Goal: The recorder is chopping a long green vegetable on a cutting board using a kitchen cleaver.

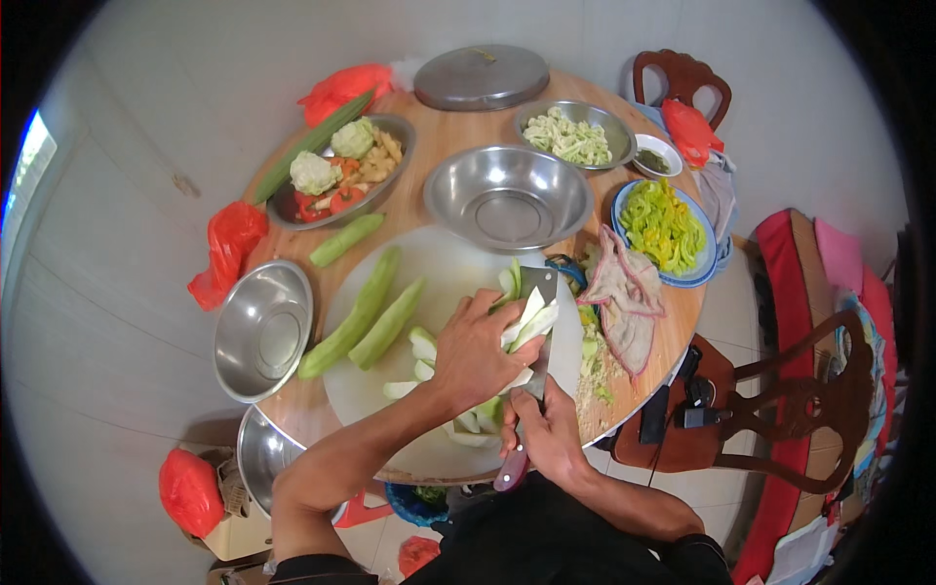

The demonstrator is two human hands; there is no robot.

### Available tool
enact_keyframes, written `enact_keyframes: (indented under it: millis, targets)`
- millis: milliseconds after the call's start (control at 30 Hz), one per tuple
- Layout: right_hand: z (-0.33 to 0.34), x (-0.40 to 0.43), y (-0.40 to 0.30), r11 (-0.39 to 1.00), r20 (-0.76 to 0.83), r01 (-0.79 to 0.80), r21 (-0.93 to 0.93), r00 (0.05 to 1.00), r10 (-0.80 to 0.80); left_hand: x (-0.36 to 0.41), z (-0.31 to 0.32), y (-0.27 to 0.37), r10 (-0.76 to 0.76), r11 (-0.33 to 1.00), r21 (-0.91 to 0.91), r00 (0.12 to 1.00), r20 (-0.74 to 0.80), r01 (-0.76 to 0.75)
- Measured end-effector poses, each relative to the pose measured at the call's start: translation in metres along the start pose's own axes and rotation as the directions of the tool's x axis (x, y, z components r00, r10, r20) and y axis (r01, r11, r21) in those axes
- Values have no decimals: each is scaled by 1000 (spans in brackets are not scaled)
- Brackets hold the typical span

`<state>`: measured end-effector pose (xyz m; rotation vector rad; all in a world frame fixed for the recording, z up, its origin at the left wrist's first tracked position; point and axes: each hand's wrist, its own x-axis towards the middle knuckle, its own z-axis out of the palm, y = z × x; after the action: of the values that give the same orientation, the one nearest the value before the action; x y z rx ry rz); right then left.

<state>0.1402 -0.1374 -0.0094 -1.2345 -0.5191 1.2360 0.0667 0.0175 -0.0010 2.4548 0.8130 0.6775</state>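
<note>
My right hand (pixel 547 433) grips the purplish handle of a kitchen cleaver (pixel 540 276). Its wide steel blade points away from me, over a round white cutting board (pixel 453 267). My left hand (pixel 482 347) holds several white-and-green gourd slices (pixel 532 327) against the blade; its palm hides part of them. More cut gourd pieces (pixel 423 355) lie on the board beside and beneath my left wrist. To the left rest two peeled pale green gourds, a long one (pixel 358 318) and a shorter one (pixel 387 324). A third peeled piece (pixel 346 240) lies beyond the board.
A steel basin (pixel 510 157) stands behind the board, another (pixel 238 336) at the left. Behind are a basin of vegetables (pixel 278 212), a bowl of cut cauliflower (pixel 621 139) and a plate of yellow-green flowers (pixel 706 274). A cloth (pixel 621 307) lies right, near a wooden chair (pixel 790 409).
</note>
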Motion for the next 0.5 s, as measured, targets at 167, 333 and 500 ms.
enact_keyframes:
  millis: [167,333,500]
  targets:
    - [5,4,-39,998,9,36,48,999,-37,32,-27,20,90,995,47,993,-69,-87]
    - [-4,81,-92,973,20,231,-3,973,-231,131,-30,8,204,979,41,959,-196,-200]
    - [-19,174,-135,937,-53,304,-174,947,-317,228,-20,-27,65,993,-92,990,-121,-77]
